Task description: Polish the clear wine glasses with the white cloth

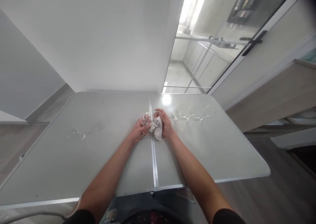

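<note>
Near the table's centre seam, my left hand (pixel 140 129) is closed around a clear drinking glass (pixel 146 119); its lower part is partly hidden by the fingers. Just right of the glass, my right hand (pixel 166 122) grips a bunched white cloth (pixel 157 128), which reaches over toward the glass. Whether the cloth touches the glass I cannot tell for sure. To the right stand clear stemmed glasses, the nearest a wine glass (pixel 175 116), then two more. Another stemmed glass (pixel 83 136) is at the left, very faint against the tabletop.
The pale folding table (pixel 118 171) has a metal seam (pixel 153 164) down its middle and a metal-edged rim. A white wall (pixel 111 46) stands behind it. At the back right is a glass door (pixel 197 59) with a black handle (pixel 254 43). A cable (pixel 37 213) crosses at lower left.
</note>
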`<action>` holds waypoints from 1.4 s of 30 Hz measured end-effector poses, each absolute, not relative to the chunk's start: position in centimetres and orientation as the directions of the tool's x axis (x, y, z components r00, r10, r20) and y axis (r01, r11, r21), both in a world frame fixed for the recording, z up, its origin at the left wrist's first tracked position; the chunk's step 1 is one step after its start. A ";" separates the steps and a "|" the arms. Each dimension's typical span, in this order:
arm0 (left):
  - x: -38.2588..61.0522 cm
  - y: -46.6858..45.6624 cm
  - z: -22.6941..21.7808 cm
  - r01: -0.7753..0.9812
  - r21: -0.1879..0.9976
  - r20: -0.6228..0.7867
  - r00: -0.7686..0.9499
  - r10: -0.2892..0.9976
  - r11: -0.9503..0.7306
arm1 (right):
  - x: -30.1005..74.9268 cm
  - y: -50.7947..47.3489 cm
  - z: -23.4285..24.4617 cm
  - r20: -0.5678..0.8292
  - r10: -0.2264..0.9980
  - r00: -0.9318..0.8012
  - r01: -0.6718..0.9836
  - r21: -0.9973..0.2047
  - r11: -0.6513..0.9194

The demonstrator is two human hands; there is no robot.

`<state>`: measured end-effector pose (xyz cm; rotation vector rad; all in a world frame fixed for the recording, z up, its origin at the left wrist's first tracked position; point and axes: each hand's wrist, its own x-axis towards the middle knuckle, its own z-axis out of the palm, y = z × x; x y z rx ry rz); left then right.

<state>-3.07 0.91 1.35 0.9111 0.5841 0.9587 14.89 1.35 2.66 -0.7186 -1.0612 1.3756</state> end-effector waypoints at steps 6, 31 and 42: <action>-2.2 0.9 0.8 -0.310 0.936 -0.038 0.378 0.925 0.165 | 14.9 1.3 1.5 0.140 0.990 0.027 -0.565 -0.815 0.131; -4.7 1.5 0.9 0.361 0.743 0.539 0.177 0.823 -0.564 | 14.7 -0.5 2.8 0.413 0.874 0.256 0.238 -0.903 0.357; -4.7 2.2 -0.9 0.407 0.482 0.751 0.263 0.605 -0.776 | 16.5 -1.1 4.6 0.245 0.929 -0.277 -0.013 -0.968 0.252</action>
